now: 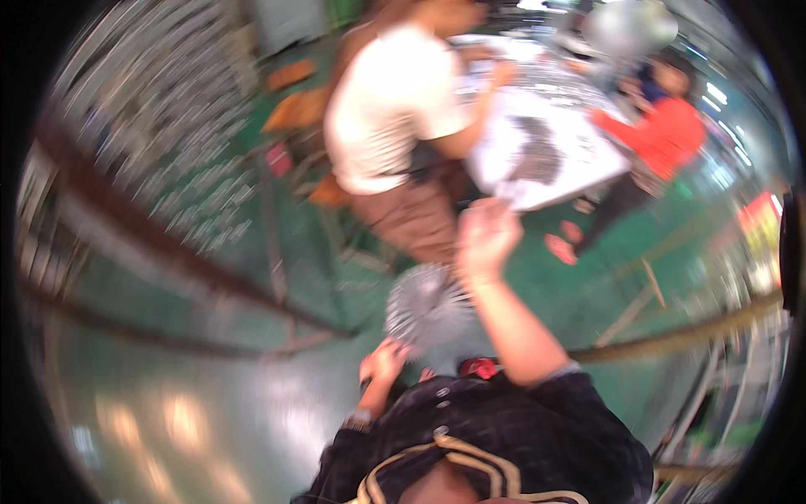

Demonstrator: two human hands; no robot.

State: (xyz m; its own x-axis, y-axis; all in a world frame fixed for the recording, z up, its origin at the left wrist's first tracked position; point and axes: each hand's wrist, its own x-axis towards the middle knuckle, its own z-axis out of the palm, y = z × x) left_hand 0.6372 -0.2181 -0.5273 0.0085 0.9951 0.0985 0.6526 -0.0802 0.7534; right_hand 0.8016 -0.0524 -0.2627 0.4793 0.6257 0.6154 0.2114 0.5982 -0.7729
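In front of my body hangs a round grey bundle of thin, ribbed, metal-looking pieces (428, 307), fanned out and blurred. My left hand (384, 361) is closed at its lower left edge, with the fingertips on it. Farther forward, my right hand (489, 235) is raised with the fingers curled together, close to the near corner of a white table (579, 155). Something thin and greyish seems to be at its fingertips, too smeared to name. Dark grey pieces (537, 151) lie heaped on that tabletop.
A person in a white shirt (395, 109) sits at the table's left side, and one in red (663, 139) at its right. Orange-brown stools (302, 109) stand behind the white shirt. Dark rails (193, 269) cross the left; a yellowish bar (688, 332) crosses the right. The floor (311, 403) is green.
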